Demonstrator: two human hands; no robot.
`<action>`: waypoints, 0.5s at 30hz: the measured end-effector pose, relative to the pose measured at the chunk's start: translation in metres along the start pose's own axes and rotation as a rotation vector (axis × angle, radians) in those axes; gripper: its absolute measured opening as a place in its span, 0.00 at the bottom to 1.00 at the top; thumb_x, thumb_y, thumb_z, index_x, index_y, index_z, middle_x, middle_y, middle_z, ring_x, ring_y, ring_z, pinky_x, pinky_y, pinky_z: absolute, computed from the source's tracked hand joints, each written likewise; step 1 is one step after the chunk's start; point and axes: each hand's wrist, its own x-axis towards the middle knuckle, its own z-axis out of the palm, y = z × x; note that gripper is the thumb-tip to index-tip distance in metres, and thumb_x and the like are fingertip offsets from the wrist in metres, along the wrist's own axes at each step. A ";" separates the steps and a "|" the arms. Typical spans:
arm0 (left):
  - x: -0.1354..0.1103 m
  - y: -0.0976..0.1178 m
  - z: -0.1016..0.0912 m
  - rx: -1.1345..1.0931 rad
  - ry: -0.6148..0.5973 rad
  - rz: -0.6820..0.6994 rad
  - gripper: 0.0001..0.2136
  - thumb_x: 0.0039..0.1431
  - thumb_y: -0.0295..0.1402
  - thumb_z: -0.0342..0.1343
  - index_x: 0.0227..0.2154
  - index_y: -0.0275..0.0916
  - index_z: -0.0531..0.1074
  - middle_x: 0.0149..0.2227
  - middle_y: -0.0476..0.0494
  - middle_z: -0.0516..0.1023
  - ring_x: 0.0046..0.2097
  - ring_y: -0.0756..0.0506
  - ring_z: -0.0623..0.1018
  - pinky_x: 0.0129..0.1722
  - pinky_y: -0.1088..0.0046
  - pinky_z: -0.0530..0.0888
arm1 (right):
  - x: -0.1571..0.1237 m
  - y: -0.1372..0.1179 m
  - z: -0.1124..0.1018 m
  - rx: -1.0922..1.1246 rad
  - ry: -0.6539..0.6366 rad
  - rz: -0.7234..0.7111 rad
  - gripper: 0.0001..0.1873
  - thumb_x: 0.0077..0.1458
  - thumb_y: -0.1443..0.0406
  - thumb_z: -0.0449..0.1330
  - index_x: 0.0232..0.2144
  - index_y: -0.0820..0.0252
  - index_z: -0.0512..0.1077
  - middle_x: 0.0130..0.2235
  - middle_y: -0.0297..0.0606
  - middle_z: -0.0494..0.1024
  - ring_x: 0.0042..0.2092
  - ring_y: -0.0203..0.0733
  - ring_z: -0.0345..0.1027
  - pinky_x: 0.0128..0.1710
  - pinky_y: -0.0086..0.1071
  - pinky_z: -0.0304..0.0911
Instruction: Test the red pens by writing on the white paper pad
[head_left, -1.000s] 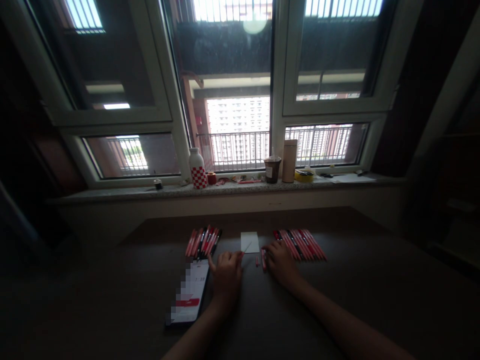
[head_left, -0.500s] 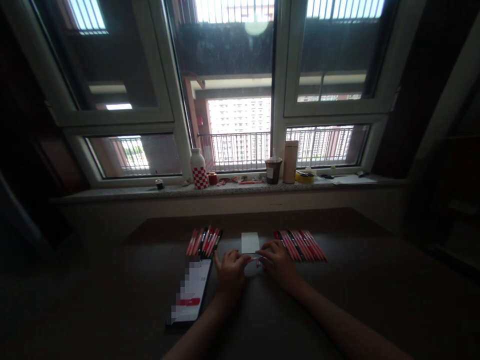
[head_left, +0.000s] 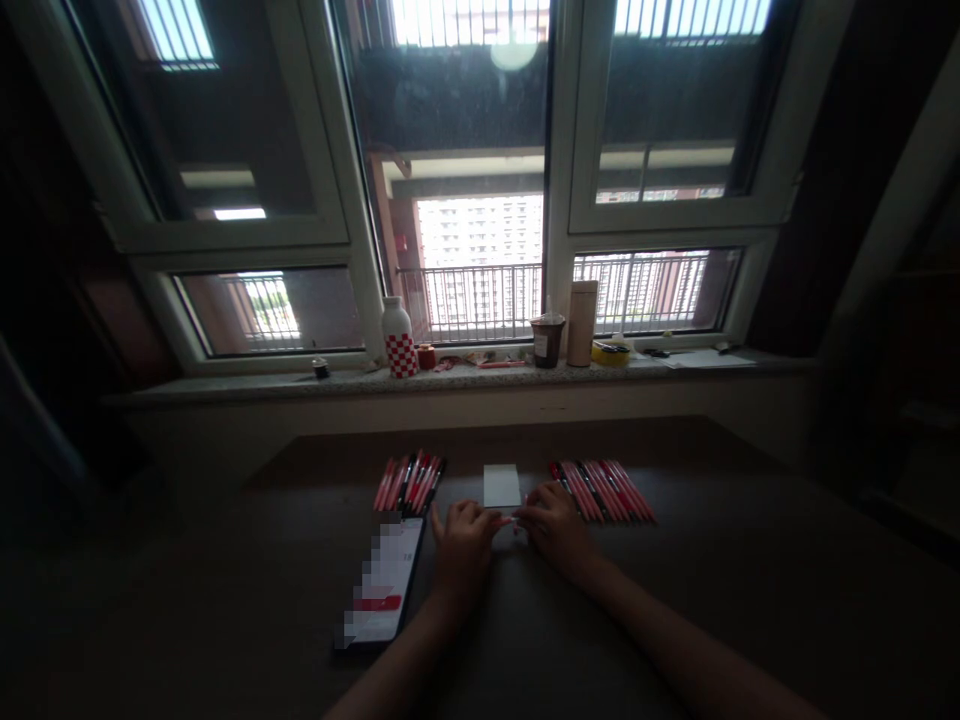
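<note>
My left hand (head_left: 461, 540) and my right hand (head_left: 559, 530) meet above the dark table, fingertips pinched toward each other. Between them is a slim pink-and-white pen part (head_left: 507, 521), mostly covered by the fingers. A small reddish piece (head_left: 516, 531) shows just below it, too small to name. Right behind the fingers lies a square pad of pale paper (head_left: 501, 486). Pink, red and black pens lie in a row (head_left: 409, 482) beyond my left hand, and another row of pens (head_left: 602, 491) is beside my right hand.
A phone (head_left: 384, 585) lies left of my left forearm. Along the windowsill (head_left: 480, 378) stand a checkered bottle (head_left: 400, 338), a dark drink cup (head_left: 547, 342), a tan box-like container (head_left: 581, 323) and a yellow tape roll (head_left: 610, 354).
More pink shows at my left fingertips than before. The right fingers have shifted slightly around the pen part. The pens, pad and phone stay in place.
</note>
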 end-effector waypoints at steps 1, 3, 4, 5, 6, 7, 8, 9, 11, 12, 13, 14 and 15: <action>0.000 0.000 0.000 0.002 -0.002 -0.002 0.12 0.63 0.37 0.45 0.40 0.49 0.75 0.39 0.47 0.76 0.50 0.43 0.69 0.60 0.40 0.43 | 0.000 0.000 0.000 -0.001 0.002 -0.002 0.07 0.55 0.66 0.61 0.36 0.52 0.78 0.36 0.39 0.73 0.44 0.45 0.60 0.45 0.39 0.58; 0.000 0.000 0.000 0.007 -0.008 -0.002 0.12 0.63 0.38 0.46 0.40 0.48 0.75 0.39 0.47 0.76 0.49 0.43 0.69 0.60 0.41 0.44 | 0.000 0.000 0.000 -0.004 -0.001 0.002 0.07 0.55 0.66 0.61 0.36 0.52 0.78 0.36 0.39 0.73 0.44 0.45 0.60 0.44 0.39 0.58; 0.000 0.000 -0.001 0.012 -0.010 -0.003 0.12 0.63 0.38 0.46 0.39 0.48 0.75 0.38 0.47 0.75 0.49 0.43 0.69 0.60 0.41 0.44 | 0.000 0.000 0.000 -0.006 -0.003 0.006 0.07 0.55 0.66 0.61 0.36 0.52 0.78 0.36 0.39 0.73 0.44 0.45 0.60 0.45 0.39 0.58; 0.000 0.000 -0.001 0.017 -0.013 -0.004 0.12 0.62 0.39 0.46 0.39 0.48 0.75 0.38 0.47 0.75 0.48 0.43 0.69 0.60 0.40 0.44 | 0.000 0.000 -0.001 -0.009 -0.004 0.009 0.07 0.55 0.66 0.61 0.36 0.51 0.78 0.36 0.39 0.73 0.44 0.45 0.60 0.45 0.39 0.58; 0.001 0.000 -0.002 0.021 -0.015 -0.005 0.11 0.62 0.39 0.47 0.38 0.48 0.75 0.38 0.47 0.75 0.48 0.43 0.69 0.60 0.40 0.44 | 0.000 -0.001 -0.001 -0.012 -0.006 0.010 0.07 0.55 0.66 0.61 0.36 0.51 0.78 0.37 0.38 0.73 0.44 0.45 0.60 0.45 0.39 0.58; 0.001 0.001 -0.002 0.024 -0.016 -0.009 0.11 0.62 0.39 0.48 0.38 0.48 0.75 0.38 0.48 0.75 0.48 0.43 0.69 0.60 0.40 0.45 | 0.000 -0.001 -0.001 -0.014 -0.008 0.011 0.07 0.55 0.67 0.62 0.36 0.51 0.78 0.37 0.38 0.73 0.44 0.45 0.60 0.45 0.39 0.57; 0.001 0.001 -0.003 0.027 -0.016 -0.012 0.10 0.61 0.39 0.48 0.37 0.49 0.75 0.38 0.48 0.75 0.48 0.43 0.69 0.60 0.40 0.45 | 0.000 -0.001 -0.001 -0.015 -0.011 0.013 0.07 0.55 0.67 0.62 0.36 0.51 0.78 0.37 0.38 0.74 0.44 0.46 0.59 0.45 0.39 0.57; 0.000 0.002 -0.003 0.029 -0.014 -0.017 0.10 0.61 0.38 0.49 0.37 0.49 0.75 0.37 0.49 0.75 0.48 0.43 0.70 0.60 0.40 0.45 | 0.000 -0.001 -0.002 -0.017 -0.015 0.018 0.07 0.54 0.67 0.62 0.36 0.51 0.78 0.37 0.38 0.74 0.45 0.46 0.59 0.46 0.39 0.57; 0.000 0.002 -0.003 0.033 -0.004 -0.027 0.10 0.61 0.37 0.48 0.36 0.48 0.75 0.37 0.49 0.75 0.47 0.44 0.70 0.60 0.40 0.46 | 0.000 -0.001 -0.002 -0.020 -0.024 0.032 0.07 0.55 0.67 0.61 0.36 0.52 0.78 0.37 0.37 0.74 0.45 0.46 0.59 0.46 0.39 0.56; 0.000 0.002 -0.004 0.035 0.003 -0.033 0.10 0.62 0.37 0.48 0.36 0.48 0.75 0.37 0.49 0.75 0.47 0.44 0.70 0.60 0.40 0.47 | 0.000 -0.001 -0.002 -0.021 -0.028 0.041 0.07 0.55 0.67 0.61 0.36 0.52 0.78 0.37 0.37 0.74 0.45 0.45 0.59 0.46 0.38 0.56; 0.000 0.003 -0.004 0.038 0.010 -0.039 0.10 0.62 0.37 0.48 0.36 0.48 0.75 0.37 0.49 0.75 0.47 0.44 0.70 0.60 0.40 0.47 | 0.000 -0.001 -0.002 -0.023 -0.030 0.049 0.07 0.56 0.66 0.61 0.36 0.52 0.78 0.37 0.37 0.74 0.45 0.45 0.60 0.46 0.38 0.56; 0.000 0.003 -0.004 0.041 0.015 -0.046 0.10 0.62 0.37 0.48 0.36 0.48 0.75 0.37 0.49 0.75 0.47 0.44 0.70 0.60 0.40 0.47 | 0.000 -0.001 -0.003 -0.024 -0.030 0.056 0.07 0.56 0.66 0.60 0.35 0.52 0.78 0.37 0.38 0.74 0.45 0.45 0.60 0.46 0.38 0.56; 0.000 0.003 -0.005 0.043 0.019 -0.054 0.10 0.62 0.37 0.48 0.37 0.48 0.75 0.37 0.49 0.76 0.47 0.43 0.70 0.60 0.40 0.47 | 0.000 -0.001 -0.003 -0.027 -0.027 0.065 0.06 0.56 0.66 0.60 0.35 0.52 0.78 0.37 0.38 0.74 0.45 0.45 0.60 0.46 0.38 0.56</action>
